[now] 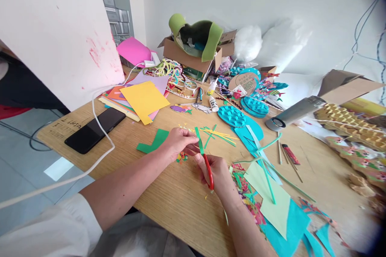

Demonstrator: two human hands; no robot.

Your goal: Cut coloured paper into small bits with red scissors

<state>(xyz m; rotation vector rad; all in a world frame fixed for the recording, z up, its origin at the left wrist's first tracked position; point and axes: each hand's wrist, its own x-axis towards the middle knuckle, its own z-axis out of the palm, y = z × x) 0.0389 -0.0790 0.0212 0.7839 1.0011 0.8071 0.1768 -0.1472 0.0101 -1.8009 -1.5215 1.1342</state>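
My right hand (214, 170) is closed around the red-handled scissors (209, 172), whose blades point away from me. Between the fingertips of my left hand (181, 141) is a narrow green paper strip (197, 134), held upright at the scissor blades. Whether the blades touch the strip I cannot tell. Just beyond both hands lie crossed green and yellow paper strips (217, 132). A notched piece of green paper (154, 141) rests left of my left hand. Small colourful cut bits (182, 157) show below that hand, which partly covers them.
A black phone (95, 130) and a white cable (104, 136) lie on the left. Yellow paper (145, 100) tops a sheet stack. A glue bottle (213, 104) and blue egg-tray pieces (231, 116) sit farther back. On the right are a metal flask (295, 113) and paper scraps (241, 182).
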